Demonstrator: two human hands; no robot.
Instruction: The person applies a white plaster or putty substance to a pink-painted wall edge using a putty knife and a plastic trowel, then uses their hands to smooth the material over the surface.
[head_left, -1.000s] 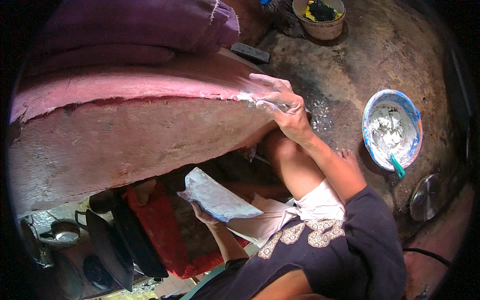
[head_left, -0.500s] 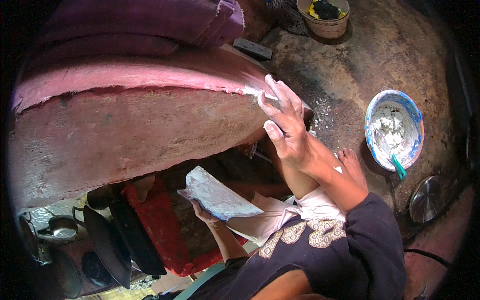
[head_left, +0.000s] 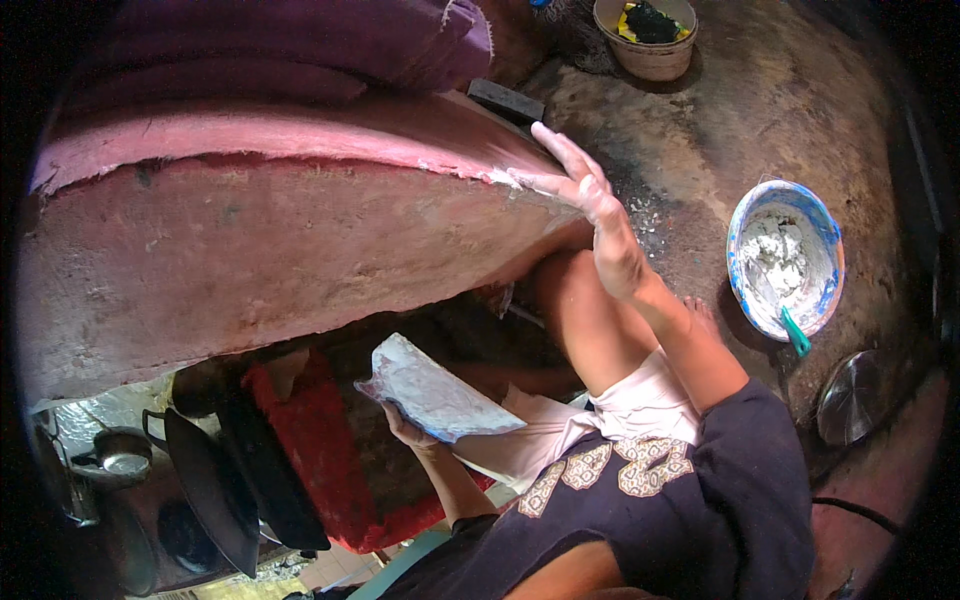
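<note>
My left hand (head_left: 408, 428) grips a flat, jagged-edged board (head_left: 430, 390) from below and behind. White paste is smeared over the board's upper face, and blue shows along its lower edge. Over at the end of a pink and brown ledge (head_left: 250, 250), my right hand (head_left: 605, 215) has its fingers stretched out and spread. One finger reaches onto the ledge's rim beside a white paste patch, and white residue coats the fingertips. Right of my legs stands a blue-and-white basin (head_left: 735, 255) with lumpy white paste and a green-handled tool (head_left: 795, 332) resting in it.
A dark grey block (head_left: 505, 102) lies beyond the ledge, near purple fabric (head_left: 260, 50). A round bucket (head_left: 655, 62) stands at the far right. Pans (head_left: 205, 490) and a red-edged surface (head_left: 310, 440) sit lower left. A metal disc lid (head_left: 850, 400) leans at right.
My right hand has turned and shifted slightly right, bringing a finger onto the ledge's rim. My right knee has risen into fuller view. The left hand still holds the board in place.
</note>
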